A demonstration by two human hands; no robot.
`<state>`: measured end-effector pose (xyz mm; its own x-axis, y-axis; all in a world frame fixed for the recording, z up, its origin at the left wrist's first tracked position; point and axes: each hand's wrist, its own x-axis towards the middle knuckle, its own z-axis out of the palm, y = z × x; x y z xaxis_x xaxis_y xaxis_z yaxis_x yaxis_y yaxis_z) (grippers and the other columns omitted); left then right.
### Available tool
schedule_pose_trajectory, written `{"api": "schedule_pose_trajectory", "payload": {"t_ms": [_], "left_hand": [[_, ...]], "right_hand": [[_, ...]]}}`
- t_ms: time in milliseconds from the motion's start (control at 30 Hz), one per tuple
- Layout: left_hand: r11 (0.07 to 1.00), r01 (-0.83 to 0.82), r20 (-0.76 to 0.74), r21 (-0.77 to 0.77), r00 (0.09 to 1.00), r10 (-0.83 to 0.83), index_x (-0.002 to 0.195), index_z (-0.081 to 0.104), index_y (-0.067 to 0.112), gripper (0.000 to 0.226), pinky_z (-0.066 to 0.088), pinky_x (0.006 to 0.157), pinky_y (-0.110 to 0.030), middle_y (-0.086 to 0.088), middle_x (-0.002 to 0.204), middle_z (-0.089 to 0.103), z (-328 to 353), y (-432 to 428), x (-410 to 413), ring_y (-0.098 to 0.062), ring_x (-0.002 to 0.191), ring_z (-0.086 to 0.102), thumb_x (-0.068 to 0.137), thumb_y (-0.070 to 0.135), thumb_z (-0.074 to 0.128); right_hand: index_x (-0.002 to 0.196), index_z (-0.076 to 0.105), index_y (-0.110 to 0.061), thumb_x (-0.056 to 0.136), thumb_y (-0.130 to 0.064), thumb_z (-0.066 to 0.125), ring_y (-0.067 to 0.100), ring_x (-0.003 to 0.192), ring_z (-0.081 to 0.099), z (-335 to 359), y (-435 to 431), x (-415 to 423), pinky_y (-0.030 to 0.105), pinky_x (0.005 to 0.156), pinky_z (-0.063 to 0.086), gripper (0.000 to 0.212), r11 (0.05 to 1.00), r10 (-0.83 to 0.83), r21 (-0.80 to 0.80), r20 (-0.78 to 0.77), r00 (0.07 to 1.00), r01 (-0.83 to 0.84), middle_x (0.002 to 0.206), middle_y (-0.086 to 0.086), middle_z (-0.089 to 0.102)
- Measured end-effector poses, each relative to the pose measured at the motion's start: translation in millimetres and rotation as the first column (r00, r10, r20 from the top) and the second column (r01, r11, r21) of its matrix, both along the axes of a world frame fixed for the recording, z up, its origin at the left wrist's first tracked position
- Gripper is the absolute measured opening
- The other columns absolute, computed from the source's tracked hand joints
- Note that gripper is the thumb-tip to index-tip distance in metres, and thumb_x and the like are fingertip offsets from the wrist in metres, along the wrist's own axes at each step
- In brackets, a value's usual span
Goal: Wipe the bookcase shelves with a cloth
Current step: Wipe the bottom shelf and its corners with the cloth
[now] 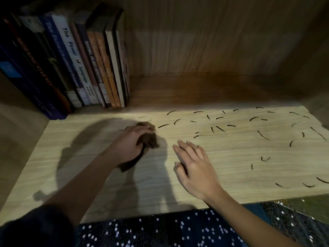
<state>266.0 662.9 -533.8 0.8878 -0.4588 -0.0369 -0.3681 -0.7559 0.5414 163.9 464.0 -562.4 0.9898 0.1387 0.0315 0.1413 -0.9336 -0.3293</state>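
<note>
Curled the fingers of the left hand (130, 146) round one brown cloth (150, 139), bunched into a lump, and gripped it. Pressed this cloth down on the wooden shelf (231, 163), near the middle of the lit board, with one tail trailing under the wrist toward 7 o'clock.

Held the right hand (195, 168) flat and empty at 3 o'clock of the cloth, near it but apart, with four fingers straight and a little spread, pointing toward 11 o'clock, and the thumb on the left side. Could not tell whether the palm touched the board or hung just over it.

Counted two hands, one cloth and one shelf board. Saw thin dark slivers (261, 135) scattered over the board from 12 to 4 o'clock of the right hand, roughly forty, with the smallest too fine to count exactly, and the nearest just at 2 o'clock of the cloth.

Found one row of books (99, 68) at 11 o'clock of the left hand, about eleven spines packed together at the left wall, with the dark ones on the far left hard to separate. Read "The Power of Language" on one white spine.

Saw one wooden back panel (213, 41) in shadow at 12 o'clock, and one dark blue spotted fabric (178, 229) at 6 o'clock, below the front edge of the shelf.
</note>
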Motion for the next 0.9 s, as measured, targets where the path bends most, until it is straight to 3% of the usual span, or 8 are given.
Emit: {"api": "schedule_pose_trajectory", "payload": {"t_ms": [167, 267, 367, 500, 600, 800, 900], "left_hand": [[0.983, -0.171, 0.04, 0.062, 0.985, 0.169, 0.131, 0.051, 0.017, 0.05, 0.039, 0.101, -0.033, -0.009, 0.134, 0.051, -1.6, 10.8, 33.2, -0.025, 0.119, 0.049, 0.085, -0.003, 0.048], [0.995, -0.096, 0.035, -0.022, 0.995, 0.097, 0.126, 0.057, 0.014, 0.053, 0.031, 0.109, -0.033, -0.007, 0.135, 0.052, 0.6, -24.8, 42.5, -0.023, 0.126, 0.045, 0.078, -0.007, 0.051], [1.0, -0.02, 0.002, 0.022, 1.0, 0.02, 0.13, 0.052, 0.022, 0.052, 0.026, 0.112, -0.033, 0.001, 0.142, 0.044, -2.3, -21.6, 21.6, -0.021, 0.131, 0.038, 0.084, -0.001, 0.051], [0.989, -0.126, 0.078, 0.075, 0.99, 0.12, 0.13, 0.051, 0.022, 0.052, 0.035, 0.107, -0.035, -0.004, 0.139, 0.048, -2.8, -0.1, 26.4, -0.024, 0.125, 0.045, 0.084, -0.002, 0.05], [0.985, -0.169, 0.057, 0.029, 0.984, 0.167, 0.125, 0.057, 0.015, 0.049, 0.039, 0.102, -0.032, -0.007, 0.132, 0.054, 0.3, -16.5, 50.5, -0.024, 0.118, 0.051, 0.081, -0.004, 0.051], [0.99, -0.106, 0.095, 0.089, 0.991, 0.097, 0.134, 0.048, 0.026, 0.058, 0.027, 0.112, -0.039, 0.001, 0.145, 0.041, -6.5, 3.3, 4.9, -0.023, 0.132, 0.035, 0.084, -0.002, 0.05], [0.988, -0.123, 0.108, 0.091, 0.988, 0.113, 0.132, 0.052, 0.023, 0.057, 0.029, 0.111, -0.037, -0.002, 0.143, 0.044, -3.8, -2.3, 20.7, -0.024, 0.13, 0.039, 0.083, -0.006, 0.049]], "right_hand": [[0.144, 0.03, -0.024, 0.086, -0.046, 0.01, 0.012, 0.141, 0.01, 0.6, 2.2, 0.1, 0.033, 0.117, 0.004, 0.065, 1.0, 0.001, 0.011, -0.001, 1.0, -0.001, 0.153, -0.008, 0.022], [0.142, 0.035, -0.024, 0.088, -0.044, 0.015, 0.013, 0.138, 0.013, 0.5, 0.5, -0.3, 0.038, 0.116, 0.012, 0.061, 1.0, -0.006, 0.017, 0.02, 1.0, 0.006, 0.151, -0.007, 0.028], [0.141, 0.038, -0.023, 0.089, -0.042, 0.02, 0.012, 0.136, 0.015, -0.5, -0.2, -1.2, 0.039, 0.116, 0.016, 0.058, 0.999, -0.007, 0.037, 0.041, 0.999, 0.006, 0.149, -0.006, 0.032], [0.138, 0.042, -0.021, 0.09, -0.04, 0.024, 0.012, 0.134, 0.017, -2.3, 0.6, -0.2, 0.041, 0.114, 0.021, 0.055, 0.999, -0.022, 0.049, 0.076, 0.997, 0.018, 0.147, -0.004, 0.037], [0.14, 0.039, -0.022, 0.09, -0.041, 0.021, 0.01, 0.134, 0.012, -1.8, -0.6, 0.0, 0.038, 0.115, 0.017, 0.057, 0.999, -0.006, 0.048, 0.057, 0.998, 0.003, 0.149, -0.005, 0.033], [0.14, 0.04, -0.022, 0.09, -0.041, 0.022, 0.013, 0.137, 0.017, -3.6, 0.3, -1.2, 0.037, 0.115, 0.014, 0.056, 0.998, -0.012, 0.057, 0.056, 0.998, 0.009, 0.149, -0.006, 0.033], [0.141, 0.037, -0.023, 0.09, -0.042, 0.019, 0.014, 0.139, 0.017, -1.6, 1.1, 0.6, 0.036, 0.116, 0.011, 0.058, 0.999, -0.004, 0.042, 0.039, 0.999, 0.002, 0.15, -0.006, 0.03]]}}
